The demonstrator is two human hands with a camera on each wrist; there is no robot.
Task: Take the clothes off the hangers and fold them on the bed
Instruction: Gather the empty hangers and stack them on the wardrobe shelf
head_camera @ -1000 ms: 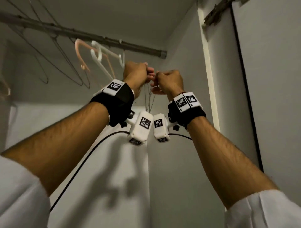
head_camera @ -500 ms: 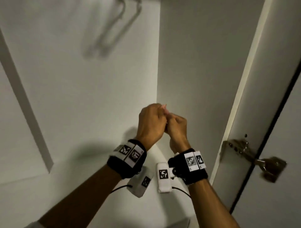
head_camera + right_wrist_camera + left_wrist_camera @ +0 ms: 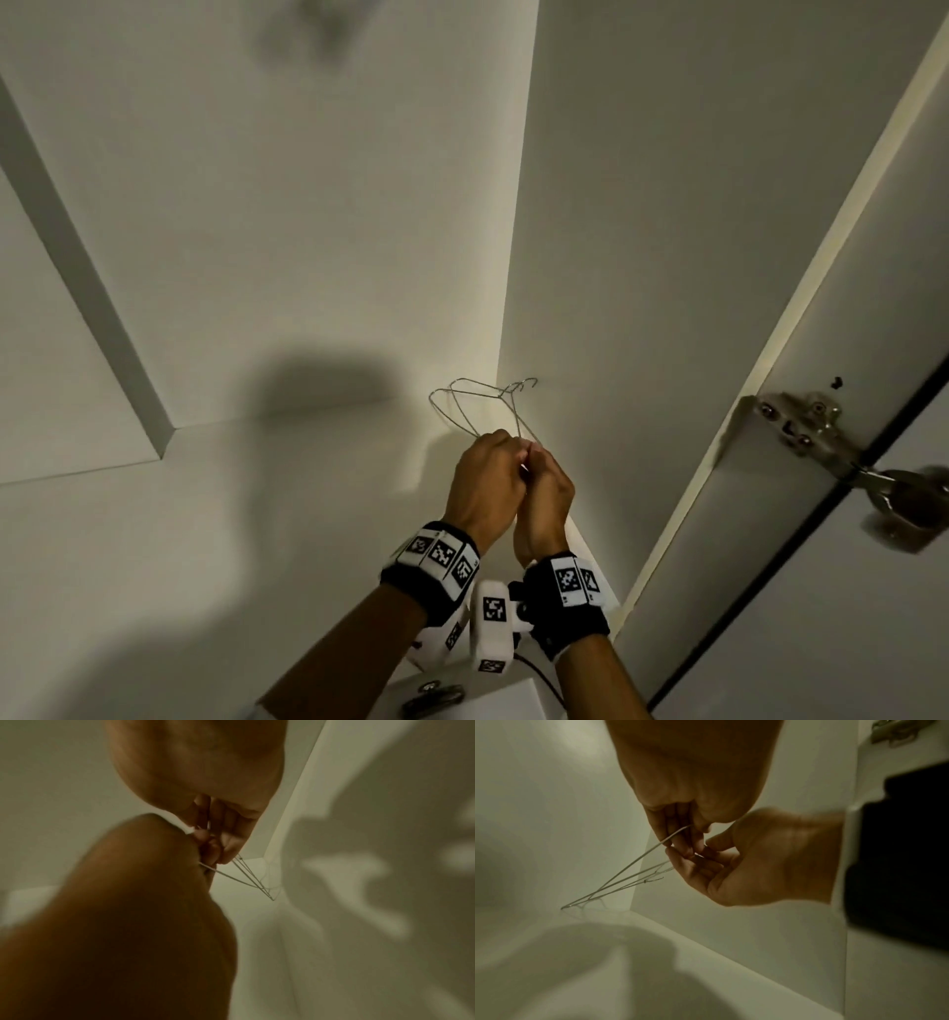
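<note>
In the far right corner of a white closet, low in the head view, the left hand [image 3: 485, 485] and right hand [image 3: 547, 496] sit knuckle to knuckle, touching. Both are curled. Left wrist view: left hand [image 3: 693, 787] has its fingers [image 3: 670, 825] folded down over a thin wire that runs out from under them; right hand [image 3: 765, 858] pinches wire ends between thumb and fingertips, just beside the left fingers. Right wrist view: right hand [image 3: 197, 766] fingers pressed together on the wires; left hand [image 3: 123, 912] fills the near left of the frame, blurred.

Wire hangers [image 3: 477, 411], bare metal, more than one, bunched; exact count cannot be told. They fan out from the two hands toward the far corner, hooks [image 3: 524, 384] at the far end close against the right wall. Same bundle in left wrist view [image 3: 618, 880] and right wrist view [image 3: 246, 874], tips converging near the wall junction. No garment on the wires where they show.

Outward: black wrist bands with square printed markers on both arms, left band [image 3: 436, 557], right band [image 3: 570, 586]; white camera block [image 3: 493, 624] between the wrists, black cable trailing near. White back wall [image 3: 257, 205] with a shelf edge [image 3: 87, 288] running diagonally at left. Right: door frame and a metal hinge [image 3: 801, 426] on the closet door. Near, bottom edge: a white surface with a dark ring-shaped object [image 3: 434, 699], too small to identify
</note>
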